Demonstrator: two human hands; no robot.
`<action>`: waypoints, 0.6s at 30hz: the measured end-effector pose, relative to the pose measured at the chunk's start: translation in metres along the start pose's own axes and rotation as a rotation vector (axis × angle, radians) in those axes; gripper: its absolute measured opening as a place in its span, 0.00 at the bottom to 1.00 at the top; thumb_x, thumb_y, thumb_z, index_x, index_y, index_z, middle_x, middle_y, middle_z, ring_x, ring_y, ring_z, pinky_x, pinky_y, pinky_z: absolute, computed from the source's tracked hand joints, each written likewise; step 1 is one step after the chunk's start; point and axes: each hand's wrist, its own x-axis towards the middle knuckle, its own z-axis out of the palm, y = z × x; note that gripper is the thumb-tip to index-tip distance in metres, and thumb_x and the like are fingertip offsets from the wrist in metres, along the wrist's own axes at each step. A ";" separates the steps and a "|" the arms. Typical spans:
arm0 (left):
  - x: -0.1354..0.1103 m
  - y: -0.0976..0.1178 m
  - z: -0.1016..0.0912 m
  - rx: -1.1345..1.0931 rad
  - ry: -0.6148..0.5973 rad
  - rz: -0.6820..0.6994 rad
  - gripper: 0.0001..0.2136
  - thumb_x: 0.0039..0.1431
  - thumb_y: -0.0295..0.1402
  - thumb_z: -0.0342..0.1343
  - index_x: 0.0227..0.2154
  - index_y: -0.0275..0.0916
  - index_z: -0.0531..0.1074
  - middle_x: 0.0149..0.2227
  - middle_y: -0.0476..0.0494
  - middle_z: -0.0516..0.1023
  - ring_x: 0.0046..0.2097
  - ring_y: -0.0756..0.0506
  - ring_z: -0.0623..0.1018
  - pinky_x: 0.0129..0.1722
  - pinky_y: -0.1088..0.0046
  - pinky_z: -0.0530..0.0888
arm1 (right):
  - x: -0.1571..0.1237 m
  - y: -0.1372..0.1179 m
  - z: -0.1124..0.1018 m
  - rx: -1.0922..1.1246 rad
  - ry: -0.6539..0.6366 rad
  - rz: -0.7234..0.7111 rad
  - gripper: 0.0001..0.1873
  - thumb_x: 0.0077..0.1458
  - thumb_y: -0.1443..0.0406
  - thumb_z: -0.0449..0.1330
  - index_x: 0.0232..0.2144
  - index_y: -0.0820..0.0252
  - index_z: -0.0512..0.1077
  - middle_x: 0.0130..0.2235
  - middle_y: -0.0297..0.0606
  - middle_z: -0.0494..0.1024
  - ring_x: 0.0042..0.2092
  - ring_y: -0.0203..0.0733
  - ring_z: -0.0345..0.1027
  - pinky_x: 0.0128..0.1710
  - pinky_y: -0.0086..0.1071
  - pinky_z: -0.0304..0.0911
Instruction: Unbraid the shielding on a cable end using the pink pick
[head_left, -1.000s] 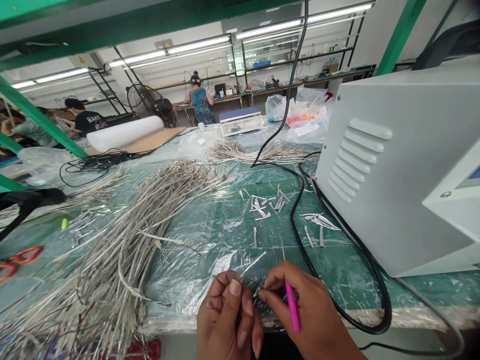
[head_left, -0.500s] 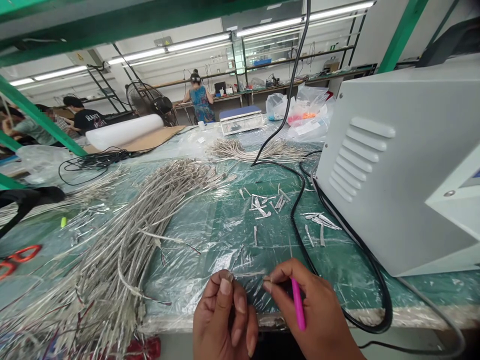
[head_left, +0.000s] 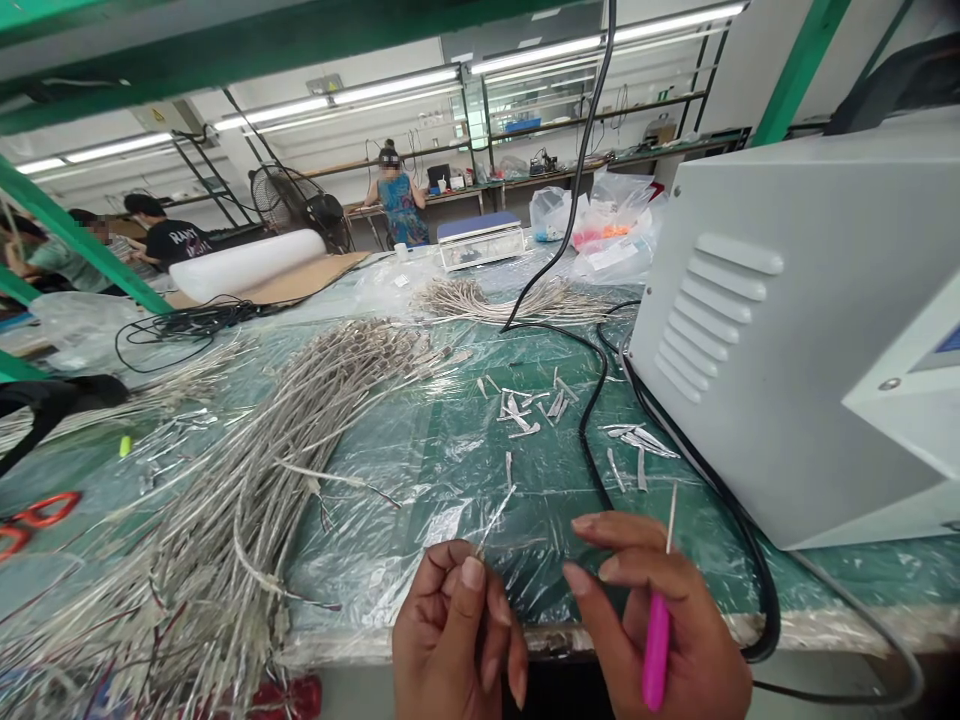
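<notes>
Close to the table's front edge, my left hand (head_left: 459, 630) pinches a thin silvery wire end (head_left: 498, 514) between thumb and forefinger. The strand points up and to the right from the fingertips; the rest of it is hidden. My right hand (head_left: 667, 610) is just to the right, its thumb and forefinger apart. Against its other fingers it holds a slim tool with a pink handle (head_left: 656, 650) and a thin metal shaft (head_left: 672, 515) pointing up. Beyond both hands, several foil scraps (head_left: 517, 408) lie on the plastic-covered table (head_left: 442, 450).
A large bundle of braided cables (head_left: 277, 460) fills the left, with orange-handled scissors (head_left: 49, 510) beside it. A grey machine (head_left: 787, 330) stands at the right, and a black cord (head_left: 589, 430) crosses the table. Several people work at the back.
My right hand has let go of the strand between the hands and moved right, its fingers spreading, with the pink-handled tool still in it. The left hand keeps its pinch, and its wire end now points up.
</notes>
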 end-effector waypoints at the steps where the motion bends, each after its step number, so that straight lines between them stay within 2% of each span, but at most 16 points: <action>1: 0.000 0.000 0.001 0.012 -0.001 -0.003 0.09 0.54 0.36 0.65 0.31 0.37 0.71 0.19 0.52 0.71 0.13 0.60 0.54 0.10 0.84 0.63 | 0.001 0.000 -0.001 -0.026 -0.019 -0.064 0.14 0.52 0.78 0.61 0.35 0.56 0.66 0.38 0.40 0.76 0.45 0.44 0.73 0.43 0.40 0.70; 4: 0.000 -0.001 0.001 0.047 -0.021 -0.011 0.10 0.54 0.36 0.65 0.30 0.37 0.71 0.19 0.52 0.71 0.13 0.59 0.54 0.10 0.83 0.63 | 0.004 -0.001 -0.002 -0.102 -0.082 -0.191 0.16 0.49 0.79 0.63 0.35 0.57 0.66 0.37 0.38 0.79 0.43 0.43 0.75 0.44 0.40 0.70; 7: -0.001 -0.003 -0.002 0.091 -0.053 -0.049 0.11 0.54 0.37 0.65 0.31 0.37 0.70 0.19 0.52 0.71 0.13 0.59 0.56 0.11 0.83 0.63 | 0.007 -0.002 -0.001 -0.143 -0.145 -0.211 0.15 0.50 0.78 0.63 0.35 0.57 0.66 0.37 0.38 0.80 0.43 0.43 0.75 0.46 0.41 0.70; 13: 0.001 -0.004 -0.010 0.193 -0.163 -0.149 0.12 0.55 0.40 0.64 0.32 0.36 0.70 0.18 0.51 0.71 0.15 0.55 0.65 0.15 0.84 0.59 | 0.005 0.000 -0.001 -0.117 -0.273 -0.064 0.11 0.54 0.75 0.62 0.33 0.54 0.66 0.39 0.35 0.80 0.47 0.45 0.73 0.48 0.41 0.68; 15: 0.001 -0.004 -0.012 0.217 -0.206 -0.160 0.12 0.55 0.40 0.63 0.31 0.36 0.70 0.20 0.49 0.73 0.15 0.55 0.66 0.15 0.84 0.59 | 0.005 0.002 -0.003 -0.042 -0.299 0.017 0.11 0.55 0.75 0.60 0.33 0.54 0.65 0.39 0.34 0.80 0.47 0.42 0.74 0.47 0.38 0.69; 18: 0.002 -0.003 -0.014 0.223 -0.232 -0.174 0.12 0.54 0.39 0.65 0.30 0.36 0.71 0.21 0.47 0.74 0.16 0.55 0.67 0.16 0.84 0.62 | 0.005 0.002 -0.005 0.077 -0.333 0.147 0.10 0.56 0.74 0.59 0.31 0.54 0.65 0.38 0.33 0.79 0.43 0.39 0.75 0.42 0.31 0.71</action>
